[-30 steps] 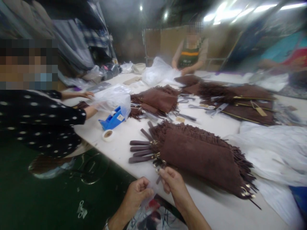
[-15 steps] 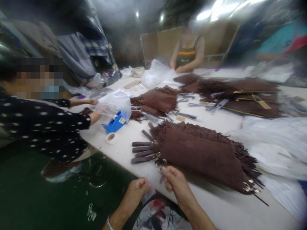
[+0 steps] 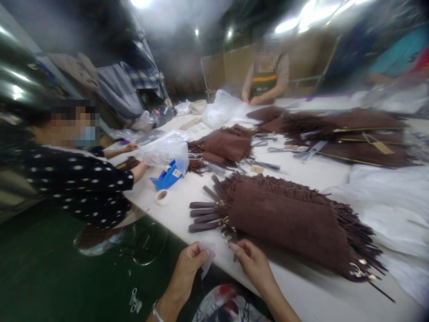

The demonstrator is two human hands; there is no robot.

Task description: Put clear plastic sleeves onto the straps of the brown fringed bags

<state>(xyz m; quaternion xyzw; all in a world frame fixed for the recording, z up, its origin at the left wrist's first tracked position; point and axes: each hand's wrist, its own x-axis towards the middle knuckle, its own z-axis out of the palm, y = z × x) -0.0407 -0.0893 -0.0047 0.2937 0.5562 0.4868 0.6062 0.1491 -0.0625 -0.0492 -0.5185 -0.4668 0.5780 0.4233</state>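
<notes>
A pile of dark brown fringed bags [image 3: 284, 219] lies on the white table in front of me. Several wrist straps [image 3: 203, 220] with gold clasps stick out from its left end. At the table edge, my left hand [image 3: 188, 268] pinches a small translucent sheet [image 3: 208, 258] between thumb and fingers. To its right, my right hand [image 3: 253, 260] is closed on a strap [image 3: 232, 244] at the near left corner of the pile. Part of that strap is hidden by my fingers.
A blue tape dispenser [image 3: 169, 175] and a tape roll [image 3: 162, 197] are at the left edge. More fringed bags [image 3: 228, 145] lie beyond, with white sheeting [image 3: 389, 201] on the right. A co-worker in polka dots [image 3: 80, 179] sits left; another person [image 3: 264, 80] works opposite.
The view has shifted, so the table and bags appear farther right and slightly lower. The sheet in my left hand now shows more above the fingers. My right hand stays at the strap.
</notes>
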